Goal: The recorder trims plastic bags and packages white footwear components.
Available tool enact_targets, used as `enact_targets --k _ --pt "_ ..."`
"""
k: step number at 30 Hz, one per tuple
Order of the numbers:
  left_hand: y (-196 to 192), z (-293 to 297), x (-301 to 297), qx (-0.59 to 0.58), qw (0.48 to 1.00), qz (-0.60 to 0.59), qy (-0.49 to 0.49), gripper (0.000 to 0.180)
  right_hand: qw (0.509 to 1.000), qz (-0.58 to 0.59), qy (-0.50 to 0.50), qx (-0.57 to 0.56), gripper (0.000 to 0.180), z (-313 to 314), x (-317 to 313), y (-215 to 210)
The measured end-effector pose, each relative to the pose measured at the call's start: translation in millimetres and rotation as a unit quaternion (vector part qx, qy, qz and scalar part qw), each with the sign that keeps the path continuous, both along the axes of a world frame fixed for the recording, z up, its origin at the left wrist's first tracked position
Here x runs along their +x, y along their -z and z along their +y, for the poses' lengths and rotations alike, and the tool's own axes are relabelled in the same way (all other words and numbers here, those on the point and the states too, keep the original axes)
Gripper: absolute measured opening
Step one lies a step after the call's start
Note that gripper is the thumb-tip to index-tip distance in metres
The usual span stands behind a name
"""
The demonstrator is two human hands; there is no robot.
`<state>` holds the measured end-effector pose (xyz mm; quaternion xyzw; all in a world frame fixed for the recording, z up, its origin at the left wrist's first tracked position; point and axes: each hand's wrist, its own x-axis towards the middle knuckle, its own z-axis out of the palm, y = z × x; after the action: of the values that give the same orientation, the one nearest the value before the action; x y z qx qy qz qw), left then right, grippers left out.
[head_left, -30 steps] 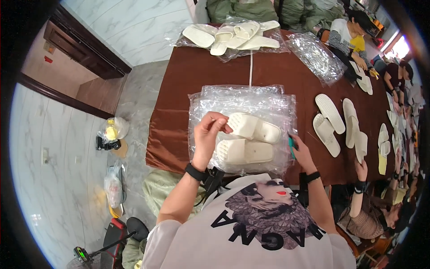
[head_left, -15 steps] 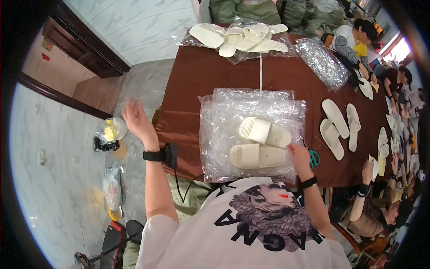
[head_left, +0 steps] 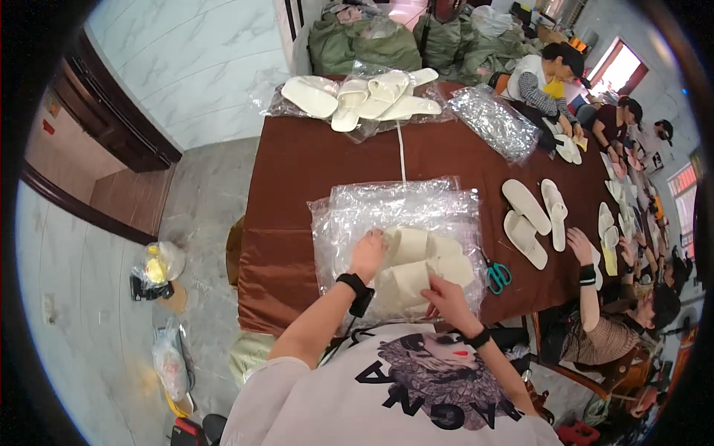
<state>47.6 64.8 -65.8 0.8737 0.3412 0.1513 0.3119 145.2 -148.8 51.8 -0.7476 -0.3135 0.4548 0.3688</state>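
Observation:
A pair of cream slide slippers lies side by side on a stack of clear plastic bags (head_left: 335, 215). My left hand (head_left: 368, 256) is at the left end of the far slipper (head_left: 407, 244), its fingers bent inward. Whether they grip the slipper or the plastic is hidden. Over the near slipper (head_left: 407, 286) reaches my right hand (head_left: 451, 300), with thumb and fingers closed at the edge of its strap. Both wrists wear black bands.
Teal-handled scissors (head_left: 498, 277) lie right of the bags. Farther right are more cream slippers (head_left: 524, 239). At the table's far edge, several slippers (head_left: 309, 97) rest on plastic beside a bundle of clear bags (head_left: 494, 123). Co-workers sit along the right; one hand (head_left: 580, 247) reaches in.
My left hand has come in from beyond the table's left edge to the far slipper. My right hand has moved left onto the near slipper. The view has shifted.

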Motion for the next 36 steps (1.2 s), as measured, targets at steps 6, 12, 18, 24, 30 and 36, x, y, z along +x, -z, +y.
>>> enact_targets --k 6,12,18,24,30,36 --pt "-24.3 1.7 5.8 -0.116 0.985 -0.122 0.037 0.021 0.946 -0.318 0.02 0.057 0.022 -39.0 36.0 -33.8" --pt "-122.0 19.5 -3.3 -0.116 0.965 -0.233 -0.017 0.014 0.836 -0.501 -0.22 0.043 0.023 -70.0 46.1 -91.5" --pt "-153.8 14.3 -12.4 -0.096 0.968 -0.221 0.065 0.018 0.776 -0.512 -0.363 0.056 0.017 -56.6 37.8 -91.3" --pt "-128.4 3.9 -15.8 -0.237 0.942 -0.198 0.133 0.026 0.778 -0.498 -0.361 0.126 0.016 -33.3 19.5 -74.3" --pt "-87.1 -1.4 -7.4 -0.488 0.842 -0.185 0.137 0.041 0.85 -0.415 -0.287 0.151 0.021 -41.9 40.7 -53.3" --pt "-120.5 70.7 33.7 -0.386 0.887 -0.227 0.112 0.043 0.957 -0.289 -0.019 0.021 0.022 -56.5 144.3 -83.7"
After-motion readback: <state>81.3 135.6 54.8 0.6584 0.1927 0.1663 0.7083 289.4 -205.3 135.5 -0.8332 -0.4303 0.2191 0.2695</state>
